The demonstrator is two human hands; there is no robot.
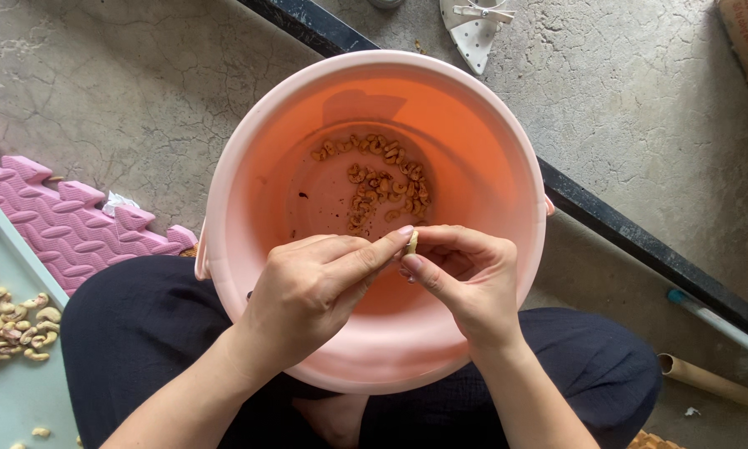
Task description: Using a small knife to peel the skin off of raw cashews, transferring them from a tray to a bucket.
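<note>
Fingertips of both hands meet over the near rim of a pink bucket (224,179), pinching one small pale cashew (411,242) between them. The left hand (312,291) closes its thumb and forefinger on the nut from the left, the other fingers curled under; the right hand (465,278) grips it from the other side with thumb and fingertips — the nut stands upright in the pinch, only its top showing.

Below, on the bucket's floor, lies a loose heap of brownish cashews (382,179), gathered toward the far side and right. The bucket sits between the person's knees, which are clad in dark trousers (141,333).

At the left edge, a pale green tray (17,391) holds more cashews (8,324) — lighter in colour, bunched along its left part. Beside the tray lies a pink foam mat (58,220) on the cracked concrete floor (141,83). A cardboard tube (711,382) rests at the lower right.
</note>
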